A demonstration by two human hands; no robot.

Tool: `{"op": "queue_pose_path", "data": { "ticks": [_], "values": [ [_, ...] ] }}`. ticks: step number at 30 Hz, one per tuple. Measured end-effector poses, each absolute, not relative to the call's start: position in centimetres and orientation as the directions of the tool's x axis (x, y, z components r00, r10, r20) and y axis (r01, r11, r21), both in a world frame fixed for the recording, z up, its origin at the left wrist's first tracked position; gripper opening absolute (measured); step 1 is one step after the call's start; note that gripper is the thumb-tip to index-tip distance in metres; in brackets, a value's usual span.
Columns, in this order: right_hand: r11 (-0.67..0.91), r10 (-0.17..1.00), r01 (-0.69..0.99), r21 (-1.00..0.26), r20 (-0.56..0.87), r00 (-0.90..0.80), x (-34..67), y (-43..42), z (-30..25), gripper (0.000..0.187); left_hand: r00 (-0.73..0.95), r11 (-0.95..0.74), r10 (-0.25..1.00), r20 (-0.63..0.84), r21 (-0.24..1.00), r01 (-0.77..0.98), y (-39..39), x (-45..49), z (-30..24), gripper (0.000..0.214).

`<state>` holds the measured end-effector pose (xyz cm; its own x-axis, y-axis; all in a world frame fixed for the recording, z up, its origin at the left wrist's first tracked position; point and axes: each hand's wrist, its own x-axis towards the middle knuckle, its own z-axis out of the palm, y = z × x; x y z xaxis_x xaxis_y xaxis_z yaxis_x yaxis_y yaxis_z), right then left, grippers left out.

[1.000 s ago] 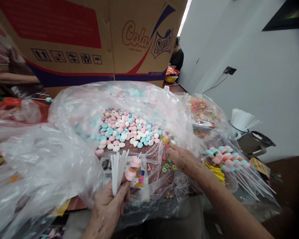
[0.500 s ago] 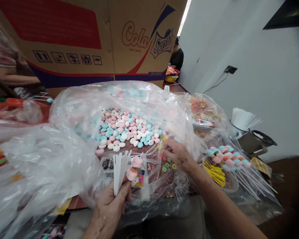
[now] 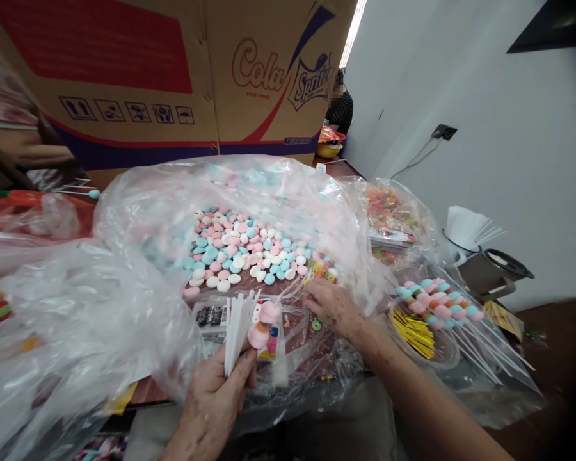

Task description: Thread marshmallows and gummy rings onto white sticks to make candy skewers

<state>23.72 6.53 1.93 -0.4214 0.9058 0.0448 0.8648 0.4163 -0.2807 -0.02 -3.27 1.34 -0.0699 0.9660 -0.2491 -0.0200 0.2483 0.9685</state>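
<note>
My left hand (image 3: 214, 400) is closed around a bundle of white sticks (image 3: 237, 326); one stick carries pink candies (image 3: 264, 325) near its top. My right hand (image 3: 333, 307) reaches forward onto the plastic, fingers curled over small ring candies (image 3: 317, 324); whether it holds one is hidden. Just beyond lies an open clear bag (image 3: 139, 211) with a heap of pink, blue and white candies (image 3: 240, 250).
A dish of finished candy skewers (image 3: 436, 306) sits at right, with gold twist ties (image 3: 413, 326) beside it. White papers stand in a holder (image 3: 465, 230). A large cardboard box (image 3: 173, 77) stands behind. Crumpled plastic (image 3: 62, 333) covers the left. Another person's arm (image 3: 29, 153) is far left.
My right hand has drawn left and nearer, from the edge of the candy heap onto the ring candies. The left hand with the sticks has shifted slightly right.
</note>
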Motion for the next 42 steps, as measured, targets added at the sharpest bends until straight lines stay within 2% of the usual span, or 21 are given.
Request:
{"op": "queue_pose_path", "data": {
  "ticks": [4,7,9,10,12,14,16,19,27,31,37,40,42],
  "values": [
    [0.473,0.88,0.832,-0.29,0.114,-0.461,23.8,6.3,1.2,0.014,-0.052,0.242,0.969,-0.241,0.97,0.012,-3.2,0.0,1.3,0.03],
    [0.454,0.891,0.824,-0.34,0.169,-0.421,23.7,6.2,1.0,0.016,-0.025,0.214,0.977,-0.213,0.974,0.076,-3.1,0.0,1.1,0.03],
    [0.37,0.929,0.807,-0.46,0.186,-0.32,23.5,6.2,1.4,0.013,-0.004,0.22,0.975,-0.221,0.969,0.112,-3.0,-0.1,1.0,0.031],
    [0.317,0.948,0.761,-0.566,0.179,-0.262,23.3,6.1,1.6,0.009,0.013,0.218,0.975,-0.222,0.966,0.135,-2.9,-0.1,1.0,0.032],
    [0.205,0.976,0.541,-0.815,0.127,-0.179,22.7,5.8,2.3,0.005,0.041,0.191,0.978,-0.203,0.962,0.197,-2.8,-0.2,1.2,0.031],
    [0.094,0.984,0.227,-0.969,0.057,-0.167,22.1,5.4,3.0,0.018,0.067,0.149,0.983,-0.173,0.953,0.264,-2.6,-0.3,1.5,0.029],
    [0.01,0.984,0.002,-1.0,0.009,-0.177,21.6,5.0,3.5,0.026,0.066,0.132,0.985,-0.158,0.945,0.299,-2.6,-0.3,1.8,0.029],
    [-0.037,0.983,-0.116,-0.993,-0.015,-0.183,21.0,4.7,3.7,0.028,0.091,0.145,0.979,-0.181,0.941,0.307,-2.6,-0.2,2.1,0.029],
    [-0.009,0.958,-0.115,-0.993,0.025,-0.287,20.5,4.4,3.8,0.027,0.106,0.148,0.977,-0.186,0.943,0.297,-2.6,-0.1,2.0,0.031],
    [-0.062,0.918,-0.084,-0.995,-0.023,-0.396,20.4,3.9,3.8,0.023,0.135,0.144,0.972,-0.192,0.943,0.301,-2.8,-0.3,1.7,0.032],
    [-0.166,0.852,-0.065,-0.984,-0.11,-0.512,20.3,3.8,3.6,0.024,0.152,0.087,0.98,-0.126,0.966,0.243,-3.2,-0.7,0.7,0.034],
    [-0.067,0.879,-0.015,-0.998,-0.052,-0.473,21.0,5.1,4.4,0.024,0.116,0.085,0.987,-0.109,0.977,0.195,-3.3,-0.6,0.5,0.034],
    [0.083,0.951,0.142,-0.986,0.036,-0.308,21.8,6.5,4.9,0.021,0.066,0.123,0.989,-0.132,0.984,0.13,-3.3,-0.5,0.5,0.034]
  ]
}}
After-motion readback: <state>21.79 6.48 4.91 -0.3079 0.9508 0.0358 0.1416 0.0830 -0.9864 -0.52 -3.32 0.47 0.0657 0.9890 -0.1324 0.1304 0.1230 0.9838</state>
